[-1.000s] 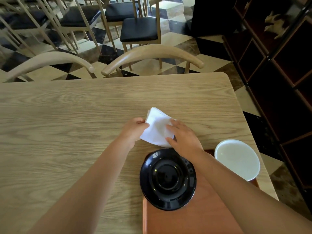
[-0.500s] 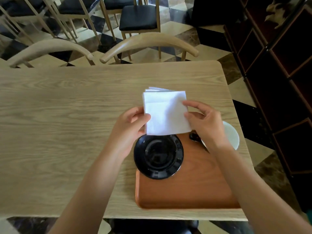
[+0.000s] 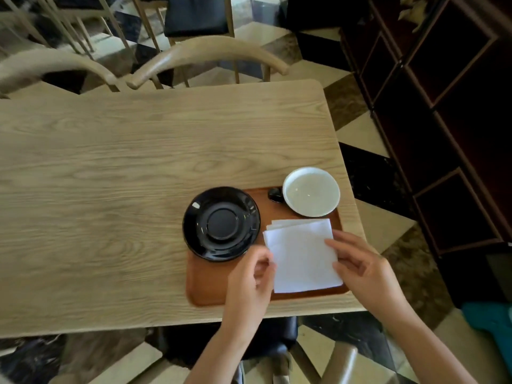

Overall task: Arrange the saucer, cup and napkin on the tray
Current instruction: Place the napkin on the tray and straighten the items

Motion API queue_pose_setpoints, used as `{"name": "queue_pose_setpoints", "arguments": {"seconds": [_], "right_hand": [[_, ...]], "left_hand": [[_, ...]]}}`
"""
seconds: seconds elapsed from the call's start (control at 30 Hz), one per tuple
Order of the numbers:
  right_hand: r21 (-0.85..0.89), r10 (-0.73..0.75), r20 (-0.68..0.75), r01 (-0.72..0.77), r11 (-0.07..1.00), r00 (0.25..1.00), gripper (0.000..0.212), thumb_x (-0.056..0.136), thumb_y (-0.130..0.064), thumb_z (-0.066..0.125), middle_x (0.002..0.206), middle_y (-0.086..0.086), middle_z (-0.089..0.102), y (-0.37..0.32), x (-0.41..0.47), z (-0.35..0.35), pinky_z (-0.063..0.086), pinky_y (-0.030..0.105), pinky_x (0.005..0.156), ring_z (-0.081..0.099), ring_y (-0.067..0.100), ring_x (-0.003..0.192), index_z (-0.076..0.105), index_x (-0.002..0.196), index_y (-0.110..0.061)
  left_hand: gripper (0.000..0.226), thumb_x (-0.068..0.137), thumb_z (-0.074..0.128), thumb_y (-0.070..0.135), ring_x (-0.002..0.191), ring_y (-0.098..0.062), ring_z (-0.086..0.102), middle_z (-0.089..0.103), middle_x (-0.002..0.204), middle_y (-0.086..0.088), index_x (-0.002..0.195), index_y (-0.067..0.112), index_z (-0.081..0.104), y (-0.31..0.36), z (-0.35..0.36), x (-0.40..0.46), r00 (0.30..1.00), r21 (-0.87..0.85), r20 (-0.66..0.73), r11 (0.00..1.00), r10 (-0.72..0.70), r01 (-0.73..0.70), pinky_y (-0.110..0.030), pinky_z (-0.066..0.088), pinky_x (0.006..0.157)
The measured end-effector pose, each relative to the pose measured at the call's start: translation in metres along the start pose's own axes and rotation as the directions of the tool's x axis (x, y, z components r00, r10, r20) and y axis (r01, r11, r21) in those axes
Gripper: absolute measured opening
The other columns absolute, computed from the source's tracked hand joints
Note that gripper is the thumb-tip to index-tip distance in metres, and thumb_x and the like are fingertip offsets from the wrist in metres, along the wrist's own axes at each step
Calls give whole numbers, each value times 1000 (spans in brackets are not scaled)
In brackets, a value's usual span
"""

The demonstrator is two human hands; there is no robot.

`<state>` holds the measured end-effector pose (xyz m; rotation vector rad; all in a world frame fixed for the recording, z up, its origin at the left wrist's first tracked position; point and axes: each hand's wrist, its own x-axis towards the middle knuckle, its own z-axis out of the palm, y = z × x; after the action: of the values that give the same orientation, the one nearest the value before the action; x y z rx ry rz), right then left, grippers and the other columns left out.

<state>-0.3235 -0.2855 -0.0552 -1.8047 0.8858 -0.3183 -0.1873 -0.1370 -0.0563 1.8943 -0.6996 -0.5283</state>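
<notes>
I see the brown tray (image 3: 210, 289) sitting on the near right part of the desk (image 3: 110, 189). The black saucer (image 3: 221, 223) sits on the far left corner of the tray, and its rim hangs a little over the tray's edge. The white cup (image 3: 311, 192) sits at the far right corner of the tray, with its dark handle pointing left. The cup is not on the saucer; the two are apart. The white napkin (image 3: 302, 256) lies on the near right part of the tray, just near of the cup and right of the saucer. My left hand (image 3: 250, 284) is loosely curled at the napkin's left edge, and I cannot tell if it is pinching the paper. My right hand (image 3: 360, 270) has its fingers (image 3: 333, 245) resting on the napkin's right edge, and I think it is holding the napkin lightly. I think the job is nearly done, because all three things are on the tray. What is left, I guess, is to let go of the napkin and maybe set the cup on the saucer.
</notes>
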Motion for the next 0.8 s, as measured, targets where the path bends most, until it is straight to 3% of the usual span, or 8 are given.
{"name": "queue_pose_setpoints", "arguments": {"seconds": [0.1,0.2,0.27,0.4,0.53,0.63,0.7,0.8], "right_hand": [[-53,30,-11,-30,998,1000,41,82,9,58,125,-13,50,18,-3,0,41,0,81,47,-17,108,66,110,-19],[-186,1,-23,-5,983,1000,40,83,7,58,126,-12,48,30,-1,3,40,-1,84,49,-2,112,64,116,-14],[-251,-24,-43,13,968,999,40,83,6,58,128,-12,46,36,0,5,40,3,88,45,5,117,63,117,-13],[-393,-96,-60,65,917,994,40,82,7,58,133,2,49,42,-1,9,43,24,94,47,17,119,63,117,-10],[-501,-181,-43,136,855,983,38,78,12,61,129,14,54,44,-7,10,44,26,89,55,27,112,64,113,-4],[-599,-261,-4,207,774,965,38,71,12,68,122,19,59,46,-10,10,52,28,80,64,30,98,67,107,-1],[-671,-305,21,240,701,952,37,69,7,72,121,21,60,46,-10,10,59,35,74,64,32,96,67,104,0],[-754,-377,112,326,570,919,34,78,-10,68,133,20,53,50,-9,9,51,47,90,51,35,120,64,111,-1]], "left_hand": [[9,86,59,8,82,-7,62,65,89,7,92,14,61,-14,13,-4,997,65,61,997,40,-44,-20,52,71],[23,81,65,5,87,-7,61,63,97,9,101,17,61,-22,21,-2,989,113,148,994,-6,-11,-24,54,74],[32,79,66,5,91,-7,60,61,102,9,107,18,60,-25,26,0,984,162,178,987,-22,-8,-22,53,76],[35,77,67,6,94,-9,58,61,106,6,110,16,60,-28,31,3,983,253,178,964,36,-81,-19,50,76],[35,79,66,12,96,-9,54,60,108,5,113,18,58,-28,31,-1,975,338,219,934,41,-115,-14,42,81],[33,78,68,15,99,-15,53,57,108,0,110,18,58,-28,30,-5,967,456,240,868,91,-195,-16,42,77],[32,78,67,17,116,-23,49,54,120,-7,109,16,59,-31,30,-7,950,542,262,789,167,-289,-25,46,88],[33,86,54,20,137,-28,29,41,143,-16,119,14,55,-37,33,-11,922,623,300,681,246,-385,-37,39,100]]}}
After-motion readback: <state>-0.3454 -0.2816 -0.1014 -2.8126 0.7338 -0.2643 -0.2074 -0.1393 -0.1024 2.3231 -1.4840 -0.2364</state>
